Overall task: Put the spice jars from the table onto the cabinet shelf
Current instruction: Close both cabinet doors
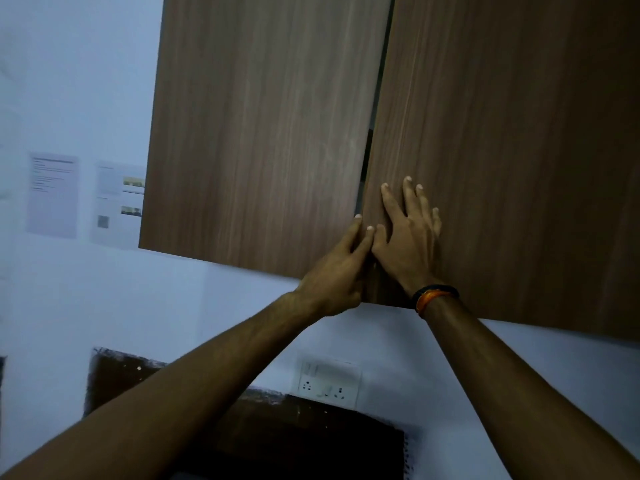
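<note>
Cabinet (277, 133) doors of brown wood grain, nearly closed, with a narrow dark gap between them. Left hand (332, 275) curls its grip round the right door's (502, 150) lower inner edge; right hand (408, 237) lies flat, fingers spread, on that door. Orange wristband (434, 297). Below: wall socket (327, 381). Beyond, left: papers (52, 195) on pale wall (69, 81). Spice jars cannot be seen.

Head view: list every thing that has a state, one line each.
Left brown wood-grain cabinet door: ajar, narrow gap at seam.
Right brown wood-grain cabinet door: nearly shut.
Left hand: fingertips at door edge.
Right hand: flat, pressing right door.
White wall socket: nothing plugged in.
</note>
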{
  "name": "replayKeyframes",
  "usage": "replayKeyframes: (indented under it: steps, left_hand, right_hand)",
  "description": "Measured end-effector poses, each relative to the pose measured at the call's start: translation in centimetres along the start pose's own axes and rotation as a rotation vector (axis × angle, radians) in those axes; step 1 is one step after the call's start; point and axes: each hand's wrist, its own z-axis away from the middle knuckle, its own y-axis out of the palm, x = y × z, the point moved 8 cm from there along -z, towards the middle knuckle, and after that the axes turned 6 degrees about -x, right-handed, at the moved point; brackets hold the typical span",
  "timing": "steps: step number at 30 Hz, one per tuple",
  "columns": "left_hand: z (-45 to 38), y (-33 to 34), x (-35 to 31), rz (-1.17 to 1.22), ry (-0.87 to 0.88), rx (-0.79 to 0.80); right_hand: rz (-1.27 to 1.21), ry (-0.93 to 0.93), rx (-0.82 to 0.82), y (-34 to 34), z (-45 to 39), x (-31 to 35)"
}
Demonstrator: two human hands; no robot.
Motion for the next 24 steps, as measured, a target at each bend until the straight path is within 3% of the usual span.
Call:
replayKeyframes:
  steps: [10,16,24]
  left_hand:
    - [-1.7,3.9,3.8,-0.486,0.083,0.112]
    - [-2.2,5.4,5.6,-0.578,0.113,0.162]
    - [-2.2,5.8,6.2,-0.547,0.118,0.199]
  right_hand:
    - [0.208,-0.038,0.185,4.5,0.2,-2.4]
    - [0.269,-0.047,0.282,7.1,0.8,-2.6]
    - [0.296,-0.043,0.286,7.7,1.1,-2.4]
